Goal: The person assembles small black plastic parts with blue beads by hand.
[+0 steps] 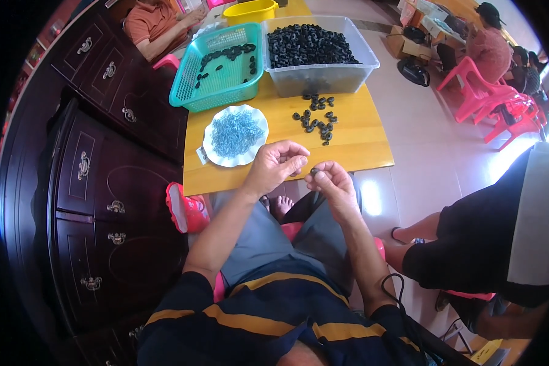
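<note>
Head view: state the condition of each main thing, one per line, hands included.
Translucent rectangular plastic bin: open, piled with small black pieces
Green perforated plastic basket: open, some black pieces inside
White scalloped plate: heaped with translucent bluish pieces
Right hand: pinching a black piece
Left hand: partly curled, contents unclear
Dark wooden drawers: shut

Through my head camera I'm seeing table (360,146) standing before wearer, cabinet (141,183) standing left of it, chairs (470,93) standing well off right. Basket (216,99) sitting at table's far left, small parts (227,51) lying inside. Tub (323,85) standing just right of basket, holding heap (311,46). Bin (250,11) sitting behind basket. Dish (226,161) lying in front of basket, strands (236,133) lying in it. Loose parts (329,127) lying before tub, right of dish. Left hand (274,168) hanging by near edge; right hand (337,188) just right, holding single part (314,172).
</note>
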Demonstrator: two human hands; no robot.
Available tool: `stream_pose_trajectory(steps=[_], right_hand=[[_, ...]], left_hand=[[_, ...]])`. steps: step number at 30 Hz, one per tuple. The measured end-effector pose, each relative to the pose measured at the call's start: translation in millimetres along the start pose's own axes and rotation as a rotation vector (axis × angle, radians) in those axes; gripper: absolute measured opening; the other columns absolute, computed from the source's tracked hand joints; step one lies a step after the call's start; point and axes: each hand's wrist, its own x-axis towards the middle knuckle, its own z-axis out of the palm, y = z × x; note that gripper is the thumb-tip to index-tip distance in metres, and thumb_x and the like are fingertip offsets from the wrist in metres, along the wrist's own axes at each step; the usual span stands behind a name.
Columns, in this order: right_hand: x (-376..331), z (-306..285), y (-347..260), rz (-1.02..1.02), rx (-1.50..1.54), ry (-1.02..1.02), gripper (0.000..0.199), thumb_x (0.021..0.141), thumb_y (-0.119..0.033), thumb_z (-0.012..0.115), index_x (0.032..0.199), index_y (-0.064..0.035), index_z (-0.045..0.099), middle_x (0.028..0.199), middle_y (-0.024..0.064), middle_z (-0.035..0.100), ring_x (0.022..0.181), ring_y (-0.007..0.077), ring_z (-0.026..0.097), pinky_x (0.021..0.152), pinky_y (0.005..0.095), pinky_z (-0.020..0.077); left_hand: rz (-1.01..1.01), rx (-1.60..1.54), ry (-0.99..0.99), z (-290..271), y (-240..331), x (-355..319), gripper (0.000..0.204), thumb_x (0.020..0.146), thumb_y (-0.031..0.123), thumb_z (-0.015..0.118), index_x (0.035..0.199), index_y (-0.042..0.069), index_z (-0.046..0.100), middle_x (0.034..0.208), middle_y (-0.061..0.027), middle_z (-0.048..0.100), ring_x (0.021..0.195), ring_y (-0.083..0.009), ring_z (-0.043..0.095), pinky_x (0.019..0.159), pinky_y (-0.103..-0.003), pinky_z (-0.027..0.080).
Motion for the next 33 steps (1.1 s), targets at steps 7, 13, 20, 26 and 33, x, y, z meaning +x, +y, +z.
stream_pose_trajectory(steps=[7, 13, 20, 26, 33], right_hand=[[2, 2, -1, -0.048, -0.041, 0.037, 0.019, 0.099, -0.013, 0.062, 0.114, -0.0030, 0.057, 0.097, 0.0091, 0.071, 0.086, 0.0134, 0.066, 0.082, 0.0251, 0.0508], [2, 0, 0, -0.069, -0.105, 0.047, 0.019, 0.098, -0.011, 0.063, 0.113, -0.0011, 0.057, 0.097, 0.0092, 0.071, 0.088, 0.0141, 0.067, 0.082, 0.0258, 0.0518], [2, -1, 6, -0.088, -0.161, 0.053, 0.016, 0.096, -0.004, 0.064, 0.110, 0.0015, 0.057, 0.098, 0.0091, 0.070, 0.091, 0.0146, 0.067, 0.084, 0.0264, 0.0528], [2, -2, 17, -0.314, -0.513, 0.227, 0.011, 0.091, -0.003, 0.068, 0.098, 0.0041, 0.064, 0.083, 0.0063, 0.072, 0.077, 0.0085, 0.067, 0.071, 0.0231, 0.0529], [2, -3, 17, -0.277, -0.400, 0.245, 0.010, 0.092, -0.001, 0.067, 0.099, 0.0043, 0.063, 0.085, 0.0075, 0.072, 0.078, 0.0104, 0.068, 0.072, 0.0240, 0.0546]], left_hand=[[-0.030, 0.111, -0.019, 4, 3, -2, 0.010, 0.092, 0.003, 0.068, 0.099, -0.001, 0.072, 0.088, -0.0026, 0.072, 0.076, -0.0062, 0.065, 0.069, -0.022, 0.054], [0.053, 0.262, -0.020, 7, 5, 0, 0.009, 0.088, 0.003, 0.070, 0.095, -0.001, 0.072, 0.085, -0.0032, 0.073, 0.075, -0.0063, 0.065, 0.069, -0.024, 0.053], [0.005, 0.230, -0.012, 9, -1, 0, 0.007, 0.089, 0.003, 0.070, 0.093, -0.002, 0.071, 0.081, -0.0025, 0.071, 0.073, -0.0056, 0.065, 0.068, -0.023, 0.053], [-0.003, 0.171, 0.026, 18, -10, 0, 0.005, 0.089, 0.002, 0.068, 0.089, -0.002, 0.070, 0.079, -0.0020, 0.071, 0.069, -0.0051, 0.064, 0.065, -0.023, 0.053], [0.259, 0.459, 0.132, 32, -6, -2, 0.003, 0.083, -0.002, 0.067, 0.086, -0.002, 0.067, 0.076, -0.0115, 0.067, 0.065, -0.0184, 0.066, 0.061, -0.030, 0.052]])
